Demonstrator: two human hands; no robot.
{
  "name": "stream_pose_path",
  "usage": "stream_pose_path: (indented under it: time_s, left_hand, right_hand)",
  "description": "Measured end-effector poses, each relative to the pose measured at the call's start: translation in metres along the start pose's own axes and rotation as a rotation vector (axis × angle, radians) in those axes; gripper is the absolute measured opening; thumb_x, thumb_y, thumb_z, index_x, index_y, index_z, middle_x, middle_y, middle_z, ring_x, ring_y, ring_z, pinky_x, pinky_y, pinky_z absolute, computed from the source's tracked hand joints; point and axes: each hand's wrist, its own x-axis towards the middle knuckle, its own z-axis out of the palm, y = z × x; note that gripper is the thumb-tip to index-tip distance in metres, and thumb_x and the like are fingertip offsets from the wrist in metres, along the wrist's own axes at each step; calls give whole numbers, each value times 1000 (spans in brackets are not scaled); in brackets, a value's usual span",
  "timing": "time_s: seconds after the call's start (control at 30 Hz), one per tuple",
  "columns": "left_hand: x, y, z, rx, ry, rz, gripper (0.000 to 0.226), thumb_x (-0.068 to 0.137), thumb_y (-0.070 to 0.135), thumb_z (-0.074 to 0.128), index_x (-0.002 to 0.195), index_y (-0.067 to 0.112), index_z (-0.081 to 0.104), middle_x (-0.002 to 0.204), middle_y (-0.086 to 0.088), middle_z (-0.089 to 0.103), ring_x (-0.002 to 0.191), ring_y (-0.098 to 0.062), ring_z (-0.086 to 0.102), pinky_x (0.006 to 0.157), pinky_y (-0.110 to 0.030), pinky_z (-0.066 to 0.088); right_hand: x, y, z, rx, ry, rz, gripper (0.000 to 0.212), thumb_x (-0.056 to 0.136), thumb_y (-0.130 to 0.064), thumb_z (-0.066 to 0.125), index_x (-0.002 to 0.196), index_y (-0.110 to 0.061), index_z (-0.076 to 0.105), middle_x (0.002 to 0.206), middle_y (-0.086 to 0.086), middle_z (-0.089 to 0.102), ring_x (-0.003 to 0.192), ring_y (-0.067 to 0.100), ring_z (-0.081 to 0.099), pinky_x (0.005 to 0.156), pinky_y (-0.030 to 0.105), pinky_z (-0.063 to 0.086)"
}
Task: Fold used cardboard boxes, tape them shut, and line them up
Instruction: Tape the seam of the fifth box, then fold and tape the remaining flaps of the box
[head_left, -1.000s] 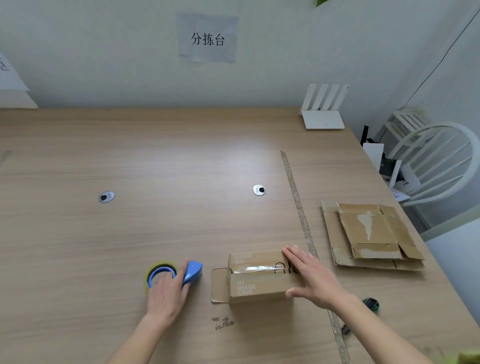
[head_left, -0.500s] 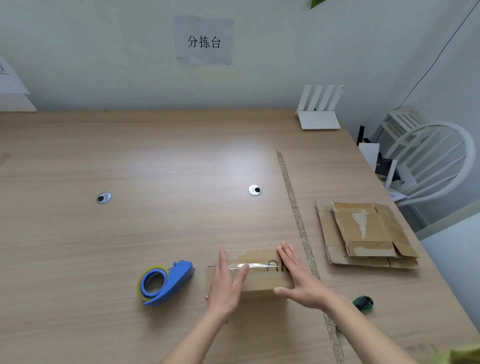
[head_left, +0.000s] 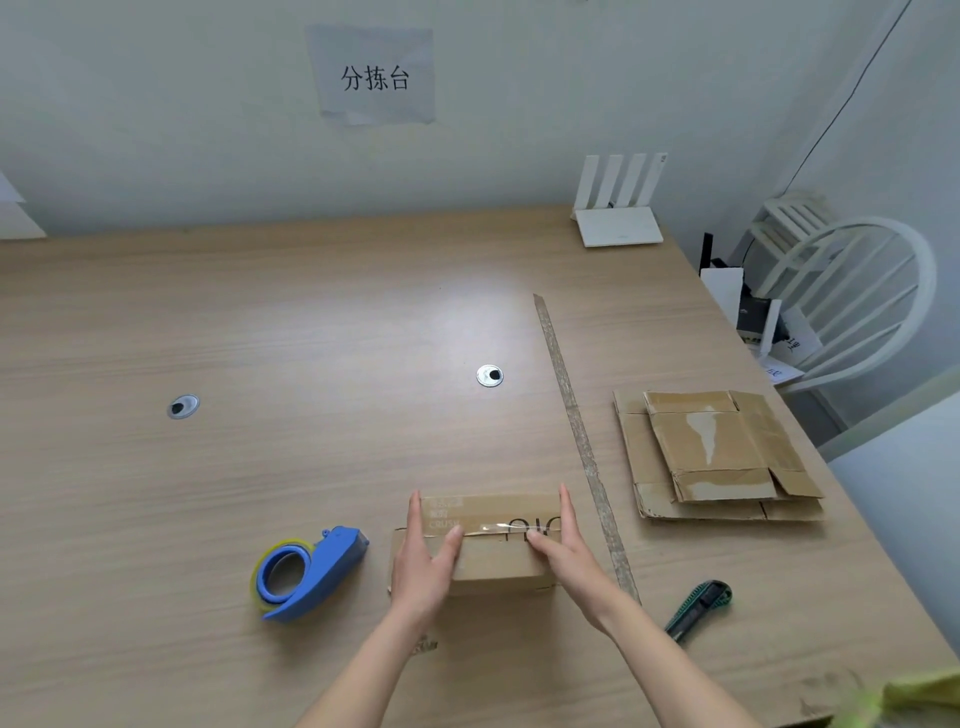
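The box (head_left: 493, 540) lies near the table's (head_left: 260, 322) front edge, long axis running left to right, taped seam up; left hand (head_left: 423, 558) and right hand (head_left: 563, 551) press its ends, fingers straight

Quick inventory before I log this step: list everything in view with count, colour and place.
taped box: 1, brown, near edge of table, between both hands
tape dispenser: 1, blue, left of box
flattened boxes: stack, brown, right of tape strip
tape strip: 1, greyish, stuck along table
utility knife: 1, green-black, near right
router: 1, white, far right by wall
grommets: 2, silver, mid-table
wall sign: 1, grey paper
chair: 1, white, right of table
table: 1, wood
left hand: flat against box's left end
right hand: flat against box's right end
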Motion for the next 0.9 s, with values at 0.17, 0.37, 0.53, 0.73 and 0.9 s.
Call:
stream_pose_path:
  time_s: [0.17, 0.37, 0.53, 0.73, 0.9]
  left_hand:
    - [11, -1, -8, 69, -102, 42, 82, 96, 50, 59, 158, 41, 6, 161, 4, 29, 148, -20, 29, 114, -35, 28]
    - [42, 25, -24, 341, -96, 166, 85, 90, 54, 64, 158, 37, 15, 159, 7, 35, 142, -20, 39, 109, -37, 39]
    - [29, 30, -21, 434, 84, 262, 78, 93, 56, 58, 157, 29, 22, 163, 5, 26, 148, -16, 28, 114, -37, 33]
    - [18, -5, -51, 524, 181, 261, 66, 96, 55, 53, 154, 32, 33, 163, 5, 23, 146, -19, 29, 116, -42, 33]
    - [10, -49, -92, 578, 228, 168, 63, 93, 51, 60, 150, 32, 40, 153, 2, 40, 133, -22, 44, 107, -38, 40]
  right_hand:
    - [-2, -4, -12, -261, -11, -99, 85, 100, -22, 46, 150, -50, -16, 168, -12, -13, 155, 8, -4, 126, 33, 6]
    - [-13, -12, -30, -938, -85, -391, 90, 78, -68, 57, 154, -52, 14, 160, -16, 20, 151, 9, 16, 118, 35, 28]
    - [-21, -21, -2, -1097, 185, -312, 92, 75, -87, 44, 154, -49, 18, 141, -7, 42, 131, 15, 44, 103, 33, 41]
    - [-32, -32, 61, -1020, 339, -244, 77, 90, -75, 45, 153, -35, 24, 134, -3, 46, 117, 17, 52, 92, 30, 46]
    - [-34, -30, 85, -1050, 238, -331, 84, 89, -74, 48, 154, -26, 23, 136, -5, 42, 119, 16, 53, 89, 29, 48]
